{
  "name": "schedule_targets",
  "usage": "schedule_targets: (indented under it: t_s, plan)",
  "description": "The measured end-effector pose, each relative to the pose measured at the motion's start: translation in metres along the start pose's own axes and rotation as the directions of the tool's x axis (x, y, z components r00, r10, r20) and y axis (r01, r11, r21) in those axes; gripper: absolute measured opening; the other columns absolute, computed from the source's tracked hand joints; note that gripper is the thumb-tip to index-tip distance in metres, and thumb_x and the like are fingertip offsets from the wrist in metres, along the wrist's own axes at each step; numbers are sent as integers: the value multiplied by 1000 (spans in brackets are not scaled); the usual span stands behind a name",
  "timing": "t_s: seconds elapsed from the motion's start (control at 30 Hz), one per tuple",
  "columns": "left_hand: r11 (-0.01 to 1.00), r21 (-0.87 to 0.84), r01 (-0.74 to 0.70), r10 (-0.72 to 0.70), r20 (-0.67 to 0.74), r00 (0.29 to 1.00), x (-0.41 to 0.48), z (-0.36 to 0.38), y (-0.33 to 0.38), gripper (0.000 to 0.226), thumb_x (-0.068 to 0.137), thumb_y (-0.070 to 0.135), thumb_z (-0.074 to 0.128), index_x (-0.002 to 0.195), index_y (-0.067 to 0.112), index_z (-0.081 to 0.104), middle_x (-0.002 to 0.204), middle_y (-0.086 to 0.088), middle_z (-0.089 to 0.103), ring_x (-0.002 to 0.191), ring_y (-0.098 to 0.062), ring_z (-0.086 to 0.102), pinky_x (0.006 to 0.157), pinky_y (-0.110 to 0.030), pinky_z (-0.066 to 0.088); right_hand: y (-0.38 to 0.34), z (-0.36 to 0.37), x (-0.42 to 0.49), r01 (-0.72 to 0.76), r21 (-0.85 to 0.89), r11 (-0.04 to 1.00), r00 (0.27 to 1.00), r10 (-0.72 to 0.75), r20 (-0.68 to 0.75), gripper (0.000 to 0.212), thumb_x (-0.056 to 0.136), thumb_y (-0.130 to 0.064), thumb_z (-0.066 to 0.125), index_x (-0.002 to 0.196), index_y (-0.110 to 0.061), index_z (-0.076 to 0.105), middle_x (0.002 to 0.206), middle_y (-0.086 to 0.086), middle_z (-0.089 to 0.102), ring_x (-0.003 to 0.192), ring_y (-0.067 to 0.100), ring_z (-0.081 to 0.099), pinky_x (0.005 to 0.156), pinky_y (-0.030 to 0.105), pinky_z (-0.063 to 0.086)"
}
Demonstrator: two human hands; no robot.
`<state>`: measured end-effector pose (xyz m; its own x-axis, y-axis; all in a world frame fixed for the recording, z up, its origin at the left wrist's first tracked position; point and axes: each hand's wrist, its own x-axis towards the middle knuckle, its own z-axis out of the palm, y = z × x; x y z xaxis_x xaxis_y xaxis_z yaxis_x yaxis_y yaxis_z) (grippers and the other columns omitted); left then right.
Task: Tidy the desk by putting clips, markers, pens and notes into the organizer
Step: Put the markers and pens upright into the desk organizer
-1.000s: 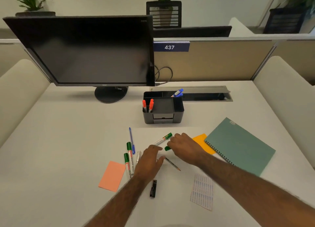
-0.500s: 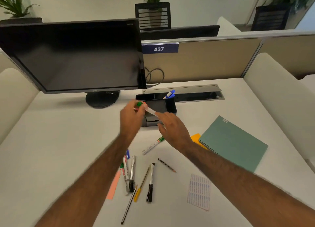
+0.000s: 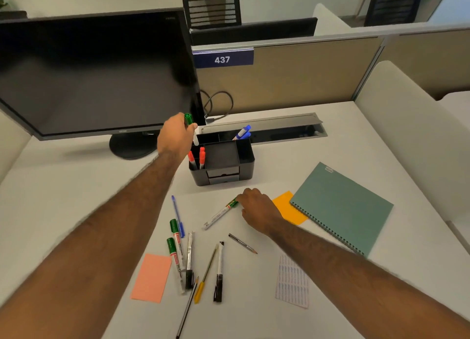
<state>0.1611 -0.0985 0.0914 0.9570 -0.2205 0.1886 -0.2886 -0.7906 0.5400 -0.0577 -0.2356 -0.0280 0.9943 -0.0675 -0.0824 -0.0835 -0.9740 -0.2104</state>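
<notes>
Green-capped marker (image 3: 190,127) gripped upright in the left hand (image 3: 175,137), cap up, white barrel pointing down just above the back-left corner of the black organizer (image 3: 244,165). Organizer holds two red-capped markers (image 3: 197,158) in its front-left slot and blue-capped markers (image 3: 243,132) at the back right.

Right hand (image 3: 256,209) rests on the white surface (image 3: 76,186) in front of the organizer, fingers curled narrow onto the green end of a second marker (image 3: 220,214) that lies flat and angled; whether it is actually pinched, cannot tell.

Loose on the surface nearer the person: blue pen (image 3: 177,215), two green-capped markers (image 3: 175,252), a silver pen (image 3: 189,257), a yellow-ended pen (image 3: 204,275), a black marker (image 3: 220,272), a short pencil (image 3: 243,243). Salmon note (image 3: 152,276) at left, orange note (image 3: 288,207) partly tucked under the teal spiral notebook (image 3: 343,206), a printed slip (image 3: 292,280) at right.
</notes>
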Motion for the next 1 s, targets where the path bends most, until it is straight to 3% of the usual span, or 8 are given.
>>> schedule_targets:
  t_s: [0.2,0.43,0.6,0.7,0.77,0.87,1.0]
  plan:
    - [996,90,2,-7,53,999,4,3,-1,23,97,41,56,103,20,53,87,0,58,78,-17,58,67,-34,48,0,2,9,-32,8,999,998,32,46,38,95,-13,50,133,-15,48,124,10,52,109,24,49,85,37,46]
    - [988,102,116,-135,203,970,-14,3,-17,31,95,38,61,106,9,63,88,-6,65,78,-21,62,73,-36,52,-9,7,17,-68,29,997,993,65,99,69,92,-8,57,150,-28,27,148,15,35,126,31,44,95,42,49]
    - [979,-84,184,-181,35,983,-51,-8,-26,35,97,29,61,126,10,58,124,-10,61,107,-26,62,91,-36,51,-9,9,19,42,-101,994,996,-33,82,33,92,-13,59,124,-19,54,134,14,43,110,27,48,80,40,50]
    - [974,-175,142,-161,-99,982,-88,-13,-28,29,98,28,58,123,12,60,125,-8,57,108,-23,61,88,-30,48,-8,9,18,60,-101,993,996,-52,75,19,92,-15,59,111,-17,57,116,10,50,96,22,49,72,37,51]
    - [972,-217,94,-120,-109,987,-116,-12,-28,26,99,29,57,120,14,62,124,-5,59,107,-20,61,91,-33,50,-7,4,18,49,-24,999,995,-46,89,13,91,-16,59,103,-19,58,107,6,54,90,18,48,73,36,51]
    - [982,-187,25,-15,59,998,-150,0,-29,23,98,32,58,118,22,64,121,3,62,107,-16,59,94,-36,51,-4,-15,21,4,181,984,993,-25,119,14,86,-17,64,98,-23,63,101,0,61,85,15,52,75,33,51]
    - [984,-177,-14,77,355,932,-176,15,-25,39,92,34,68,129,30,58,124,11,62,108,-9,57,90,-28,47,-15,-52,24,1,389,921,1000,-11,22,12,86,-18,70,96,-22,65,90,-6,62,79,13,58,71,28,53]
